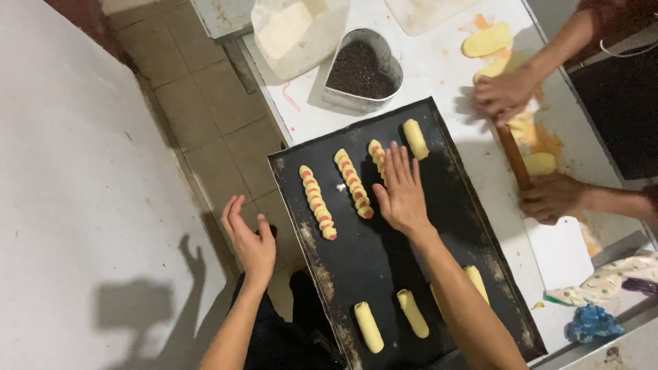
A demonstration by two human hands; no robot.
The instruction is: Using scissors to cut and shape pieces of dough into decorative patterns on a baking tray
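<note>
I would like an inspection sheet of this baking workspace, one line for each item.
Surface: white worktop, stained orange at the right.
Job's things: black baking tray with three spiral dough-wrapped sausages and several plain dough rolls.
Clutter: heart-shaped tin of dark sprinkles, white plastic tub, crumpled cloths, dough pieces.
Grips: right hand flat and open over the third spiral roll; left hand open, beside the tray, holding nothing.
Cables: nothing seen.
Surroundings: another person's hands press a wooden rolling pin; tiled floor at the left.
</note>
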